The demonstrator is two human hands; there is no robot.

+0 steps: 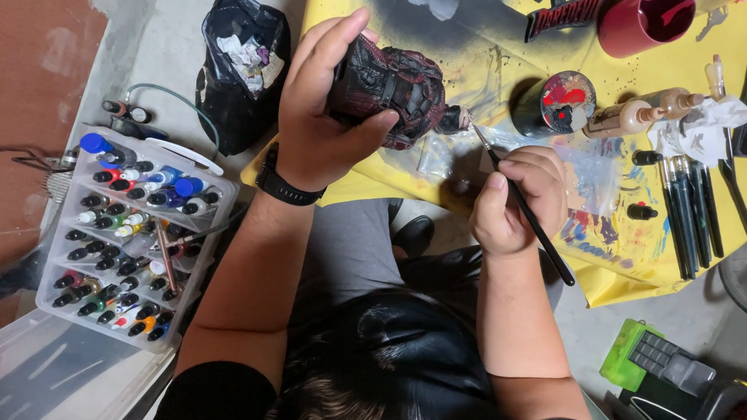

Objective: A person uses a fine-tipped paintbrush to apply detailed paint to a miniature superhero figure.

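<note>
Right hand (519, 198) pinches brush (522, 211), tip at figure (394, 91) gripped by left hand (319, 109); I judge red coat mostly done, detailing left.

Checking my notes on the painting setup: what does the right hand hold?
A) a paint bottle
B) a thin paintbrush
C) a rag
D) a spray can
B: the right hand grips a thin dark paintbrush, its tip up against the dark red figure that the left hand holds over the yellow table.
</note>
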